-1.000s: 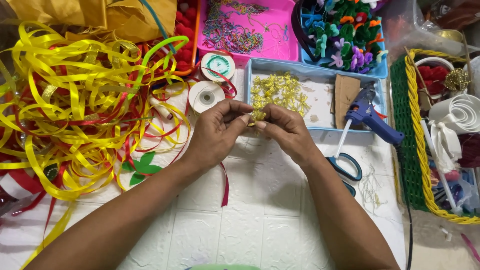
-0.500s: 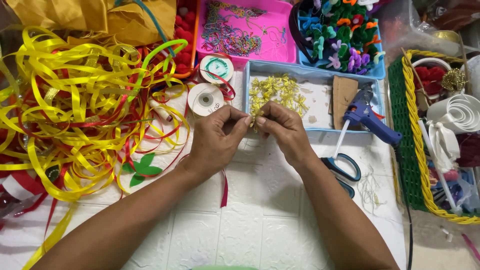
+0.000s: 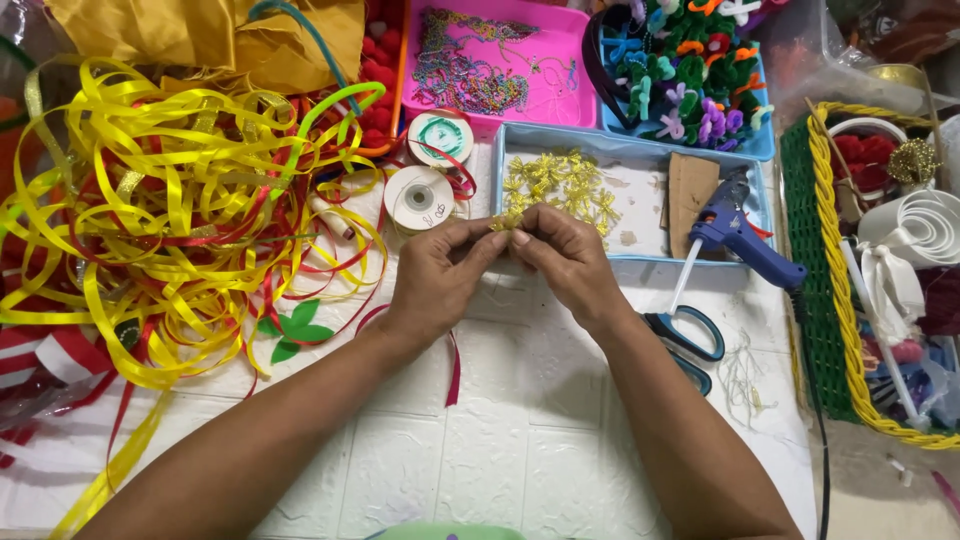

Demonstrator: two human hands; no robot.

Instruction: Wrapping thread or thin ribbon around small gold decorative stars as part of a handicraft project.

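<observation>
head view, both hands pinching gold bow (image 3: 506,221), ribbons (image 3: 170,220) left

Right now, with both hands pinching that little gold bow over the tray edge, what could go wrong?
1. The gold bow is tiny and held only by the fingertips of the left hand and right hand; it might slip and get lost among the bows in the blue tray.
2. The glue gun lies near the right hand; its tip may be hot.
3. The loose ribbon pile could snag a forearm.
</observation>
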